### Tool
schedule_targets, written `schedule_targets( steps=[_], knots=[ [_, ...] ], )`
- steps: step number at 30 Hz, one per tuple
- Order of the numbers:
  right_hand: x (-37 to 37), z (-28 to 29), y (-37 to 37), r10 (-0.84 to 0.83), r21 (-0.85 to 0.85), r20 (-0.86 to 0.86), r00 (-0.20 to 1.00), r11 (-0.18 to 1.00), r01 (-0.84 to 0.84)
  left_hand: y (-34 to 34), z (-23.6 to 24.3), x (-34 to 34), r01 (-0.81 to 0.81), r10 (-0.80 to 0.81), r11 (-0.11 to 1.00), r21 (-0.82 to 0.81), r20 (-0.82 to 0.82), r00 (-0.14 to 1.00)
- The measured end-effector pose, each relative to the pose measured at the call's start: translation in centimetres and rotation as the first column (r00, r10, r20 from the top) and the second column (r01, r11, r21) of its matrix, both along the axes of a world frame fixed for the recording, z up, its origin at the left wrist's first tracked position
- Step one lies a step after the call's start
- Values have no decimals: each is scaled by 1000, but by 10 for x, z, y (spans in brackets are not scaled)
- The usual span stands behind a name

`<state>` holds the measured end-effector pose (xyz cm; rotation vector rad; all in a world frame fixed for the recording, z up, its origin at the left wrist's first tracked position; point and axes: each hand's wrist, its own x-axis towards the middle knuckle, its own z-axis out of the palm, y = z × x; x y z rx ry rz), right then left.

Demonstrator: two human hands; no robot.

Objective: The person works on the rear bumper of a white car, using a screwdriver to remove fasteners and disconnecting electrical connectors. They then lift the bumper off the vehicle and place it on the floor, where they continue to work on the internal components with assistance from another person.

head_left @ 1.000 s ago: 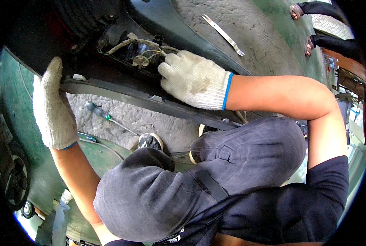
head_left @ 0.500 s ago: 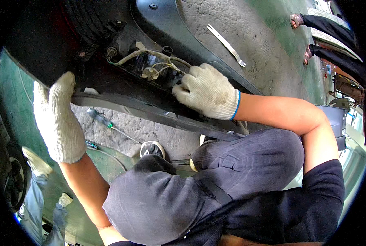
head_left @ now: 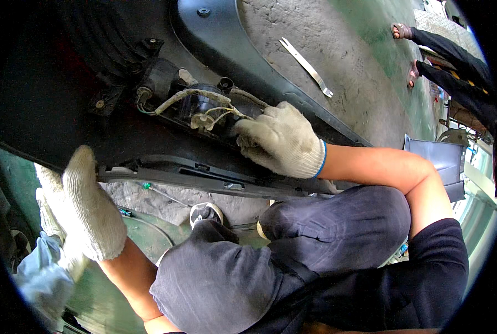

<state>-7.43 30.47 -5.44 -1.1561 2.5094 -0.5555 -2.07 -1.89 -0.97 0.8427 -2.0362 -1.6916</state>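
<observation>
Large curved black plastic panel (head_left: 148, 139), extending ahead of and between the fingers of both hands, its hollow side facing the wearer. Left hand (head_left: 95, 214), in an off-white knitted glove (head_left: 101, 234): the thumb lies along the inner side of the panel's rim and the other fingers pass outside it, so that the rim is gripped between them; this hold probably steadies the panel and presents its hollow side to the other hand. Right hand (head_left: 284, 142), similarly gloved, with a blue cuff edge: the fingers are curled over the interior, beside the wires of a beige-wrapped harness (head_left: 193, 94); whether they pinch a wire cannot be told, the tips being obscured. Left of these fingers sits a cream plastic connector (head_left: 202, 121); farther left is a rounded black plastic housing (head_left: 162, 75).

Pose: the left forearm rises from the lower edge, wrist nearly straight, thumb pointing away from the body. The right elbow is bent outward, the forearm passing just beyond the right knee (head_left: 371, 217), back of the hand upward. A flat silver forked metal tool (head_left: 307, 67) lies on the rough grey floor (head_left: 359, 72), beyond the right fingers and well apart from them.
</observation>
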Motion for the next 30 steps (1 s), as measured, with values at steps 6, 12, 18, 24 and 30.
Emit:
schedule_targets(
  steps=[6, 12, 18, 24, 30],
  knots=[
    [-13, 15, -11, -232, 156, 61, 971, 963, 221, -18, -8, 17, 245, -115, 711, -659, 235, 965],
    [-12, -10, -1, -208, -87, 38, 977, 974, 211, -32, -4, 32, 452, -106, 113, -885, 442, 891],
    [-6, -26, 5, -164, -145, 123, 979, 973, 181, -36, -11, 48, 463, -18, 141, -875, 465, 885],
    [-5, -24, 2, -194, -116, 116, 974, 971, 207, -30, -20, 34, 426, -177, 503, -752, 393, 902],
    [-10, -18, -8, -177, -60, 108, 978, 981, 185, -34, -10, 33, 484, -164, 566, -668, 484, 860]
  ],
)
